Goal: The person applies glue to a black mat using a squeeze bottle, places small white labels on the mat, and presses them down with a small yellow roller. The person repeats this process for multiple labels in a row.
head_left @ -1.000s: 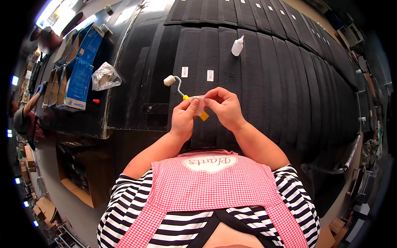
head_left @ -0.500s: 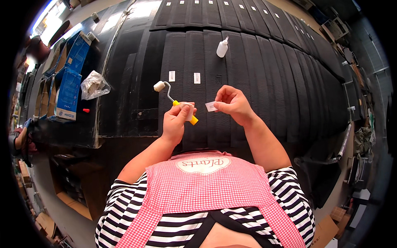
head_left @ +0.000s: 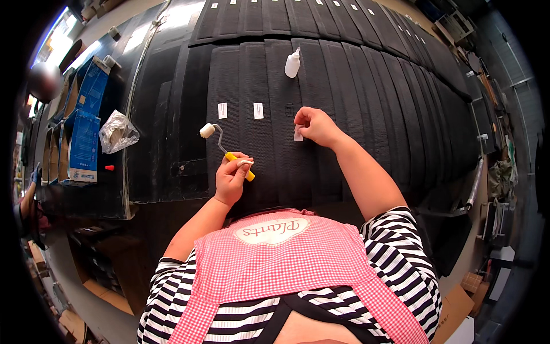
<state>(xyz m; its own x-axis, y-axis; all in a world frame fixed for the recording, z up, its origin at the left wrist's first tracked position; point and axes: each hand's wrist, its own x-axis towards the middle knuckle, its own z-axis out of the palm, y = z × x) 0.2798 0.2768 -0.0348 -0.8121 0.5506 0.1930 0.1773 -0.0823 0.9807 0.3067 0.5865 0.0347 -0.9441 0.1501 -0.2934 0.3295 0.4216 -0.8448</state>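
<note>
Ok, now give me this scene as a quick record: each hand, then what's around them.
left hand: grips a yellow-handled roller and folded pale material
right hand: pinches a small white label; can't tell whether it touches the black panels
on the panels: two white labels nearby, a white bottle farther off
to the left: clear plastic bag, small red object, blue boxes

Table [head_left: 160,175], black mats [head_left: 349,97], blue boxes [head_left: 84,140], bag [head_left: 118,133]

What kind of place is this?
Probably a workshop or factory: there are rows of black panels, many with white labels, blue cartons, and another person's gloved hand at the far left.
</note>
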